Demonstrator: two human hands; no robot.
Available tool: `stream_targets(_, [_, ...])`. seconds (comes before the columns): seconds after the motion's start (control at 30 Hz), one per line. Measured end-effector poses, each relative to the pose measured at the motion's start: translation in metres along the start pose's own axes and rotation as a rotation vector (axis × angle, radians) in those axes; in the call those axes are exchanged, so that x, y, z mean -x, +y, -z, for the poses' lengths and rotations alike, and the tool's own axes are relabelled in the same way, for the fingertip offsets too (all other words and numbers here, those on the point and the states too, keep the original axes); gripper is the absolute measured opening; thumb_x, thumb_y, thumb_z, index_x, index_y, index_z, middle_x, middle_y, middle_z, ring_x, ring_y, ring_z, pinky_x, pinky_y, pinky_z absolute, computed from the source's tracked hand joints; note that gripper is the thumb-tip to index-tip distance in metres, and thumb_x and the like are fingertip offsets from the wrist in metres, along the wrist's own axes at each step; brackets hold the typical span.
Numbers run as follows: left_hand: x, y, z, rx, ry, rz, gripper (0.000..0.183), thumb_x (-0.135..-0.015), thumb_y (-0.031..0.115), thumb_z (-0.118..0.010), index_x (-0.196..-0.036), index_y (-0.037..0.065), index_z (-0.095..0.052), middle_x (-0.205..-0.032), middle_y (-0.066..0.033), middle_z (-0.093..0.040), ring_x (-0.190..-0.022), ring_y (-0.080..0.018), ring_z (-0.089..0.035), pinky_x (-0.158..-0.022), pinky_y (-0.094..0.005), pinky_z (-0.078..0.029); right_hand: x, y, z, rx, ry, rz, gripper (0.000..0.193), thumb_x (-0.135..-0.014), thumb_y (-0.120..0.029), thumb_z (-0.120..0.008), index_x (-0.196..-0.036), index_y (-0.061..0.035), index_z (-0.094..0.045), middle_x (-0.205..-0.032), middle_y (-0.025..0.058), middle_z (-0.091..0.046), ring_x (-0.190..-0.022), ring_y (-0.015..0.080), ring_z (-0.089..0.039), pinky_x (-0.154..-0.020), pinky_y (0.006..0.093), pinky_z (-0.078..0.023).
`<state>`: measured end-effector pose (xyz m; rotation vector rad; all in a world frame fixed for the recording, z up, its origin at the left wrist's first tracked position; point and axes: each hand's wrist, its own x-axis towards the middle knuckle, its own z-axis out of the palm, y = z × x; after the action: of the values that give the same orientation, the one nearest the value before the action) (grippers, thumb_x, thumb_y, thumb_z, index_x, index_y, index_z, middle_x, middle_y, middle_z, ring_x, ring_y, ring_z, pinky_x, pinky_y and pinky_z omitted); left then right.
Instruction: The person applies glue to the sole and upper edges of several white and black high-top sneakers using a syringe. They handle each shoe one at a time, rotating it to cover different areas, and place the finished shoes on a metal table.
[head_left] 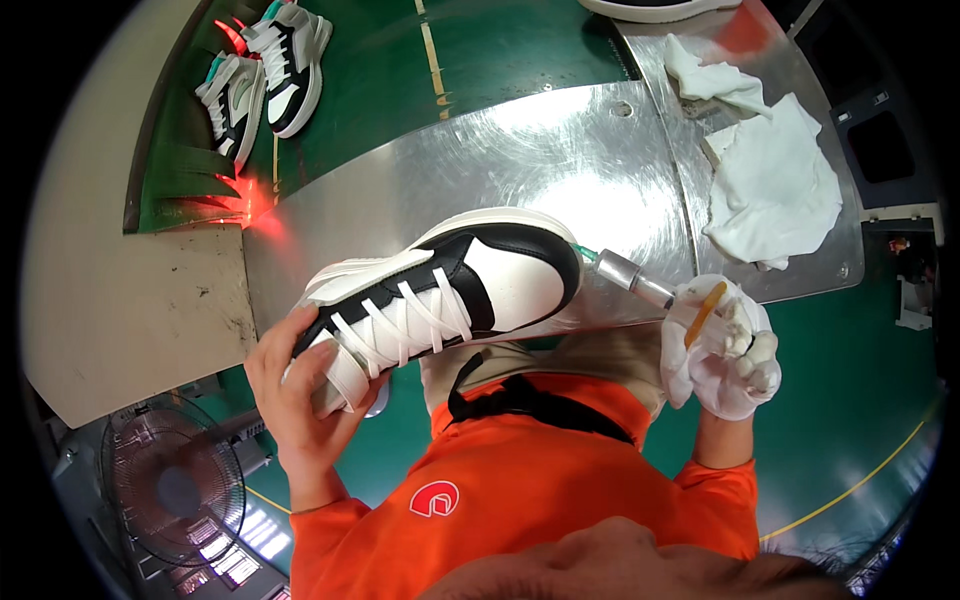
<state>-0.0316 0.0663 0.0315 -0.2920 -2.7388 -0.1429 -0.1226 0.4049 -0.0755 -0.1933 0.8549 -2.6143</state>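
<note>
A black and white sneaker (440, 290) with white laces is held tilted over the front edge of the metal worktop. My bare left hand (305, 385) grips it at the heel and collar, fingers wrapped round the strap end. My right hand (722, 345) wears a white glove and is closed on a slim tool (625, 275) with a metal barrel, a clear section and a thin green tip; its exact kind is unclear. The green tip meets the edge of the sole at the toe, touching or very close. An orange-yellow strip (705, 312) lies across the glove.
Two similar sneakers (290, 75) stand on a green conveyor belt (480, 60) at the far left. White cloths (775, 185) lie on the metal worktop (400, 200) at right. Part of another shoe (660, 8) shows at the top. A fan (175, 490) stands lower left.
</note>
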Motion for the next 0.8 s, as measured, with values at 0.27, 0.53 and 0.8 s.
stream_targets(0.27, [-0.04, -0.009, -0.001, 0.139, -0.176, 0.21, 0.065, -0.054, 0.011, -0.087, -0.109, 0.003, -0.055, -0.112, -0.0146, -0.061, -0.098, -0.0306, -0.058, -0.081, -0.0364, -0.046, -0.021, 0.016, -0.012, -0.021, -0.022, -0.123, 0.061, -0.076, -0.025, -0.07, -0.117, 0.0137, -0.047, -0.084, 0.019, -0.059, -0.056, 0.0215, -0.057, -0.053, 0.0246, -0.047])
stream_targets(0.53, [-0.042, 0.023, 0.017, -0.081, -0.378, 0.19, 0.072, -0.062, 0.03, -0.088, -0.114, 0.0, -0.049, -0.093, -0.0159, -0.063, -0.084, -0.0286, -0.065, -0.075, -0.034, -0.05, -0.022, 0.031, -0.03, 0.145, 0.098, -0.249, 0.034, -0.089, -0.003, -0.052, -0.122, 0.0056, -0.05, -0.087, 0.0146, -0.06, -0.068, 0.0158, -0.058, -0.065, 0.026, -0.05])
stream_targets(0.8, [-0.076, 0.003, 0.05, 0.171, -0.807, 0.143, 0.089, -0.069, 0.063, -0.071, -0.124, -0.001, -0.045, -0.088, -0.0169, -0.067, -0.079, -0.0303, -0.068, -0.067, -0.0341, -0.051, -0.002, 0.066, -0.04, 0.166, -0.042, -0.131, 0.074, -0.066, -0.001, -0.076, -0.133, 0.0024, -0.043, -0.101, 0.0122, -0.058, -0.08, 0.013, -0.056, -0.077, 0.026, -0.05])
